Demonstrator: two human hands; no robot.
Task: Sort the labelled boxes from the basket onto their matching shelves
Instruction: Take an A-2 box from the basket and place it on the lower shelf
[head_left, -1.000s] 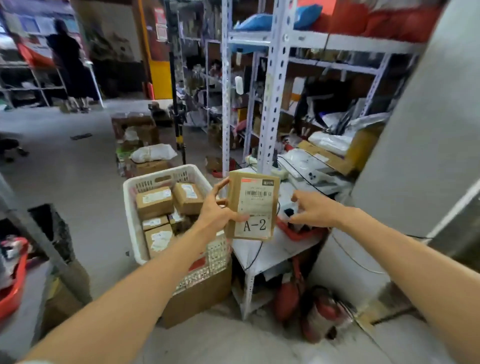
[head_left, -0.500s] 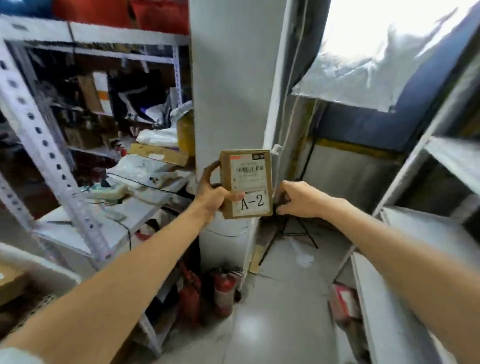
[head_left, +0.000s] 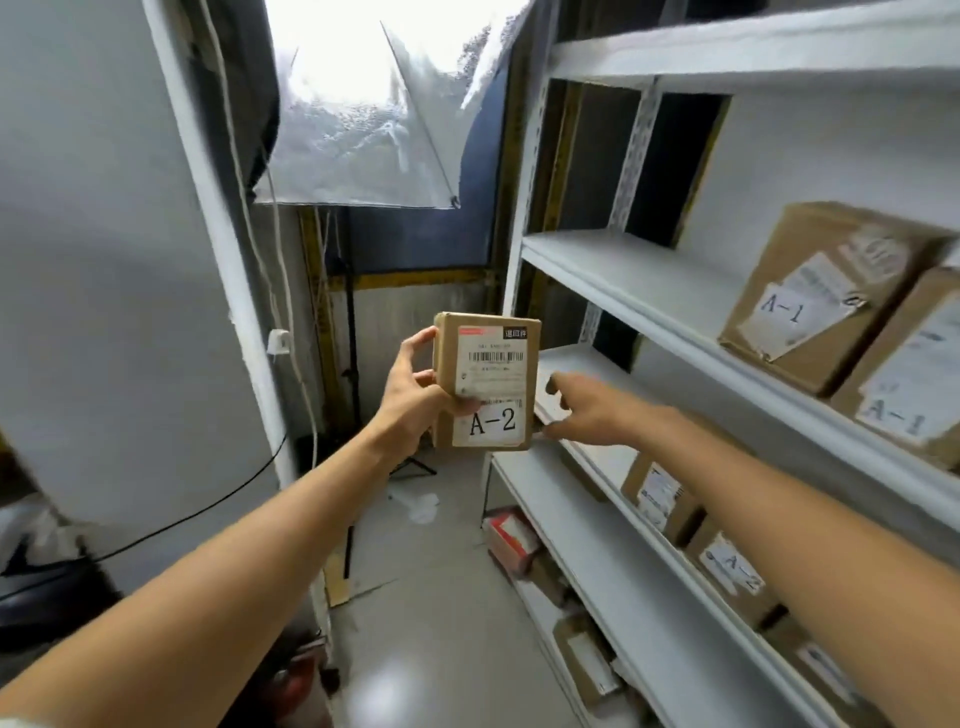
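Note:
My left hand (head_left: 415, 387) grips a small brown cardboard box (head_left: 488, 382) upright, its white label reading A-2 facing me. My right hand (head_left: 582, 410) is just right of the box, fingers spread, holding nothing, at the front edge of a white shelf (head_left: 587, 364). That shelf holds brown boxes labelled A-2 (head_left: 727, 569) further right. The shelf above (head_left: 623, 280) carries two boxes labelled A-1 (head_left: 826, 296).
The white metal shelving unit fills the right side, with more boxes on lower levels (head_left: 587, 665). A grey pillar (head_left: 104, 260) stands at left. A silver reflector sheet (head_left: 363, 130) and a light stand (head_left: 353, 332) occupy the narrow gap behind. Grey floor (head_left: 415, 623) lies below.
The view has swung right from the basket and cluttered racks to the white shelving unit. My left hand still holds the A-2 box; my right hand has come off it and opened.

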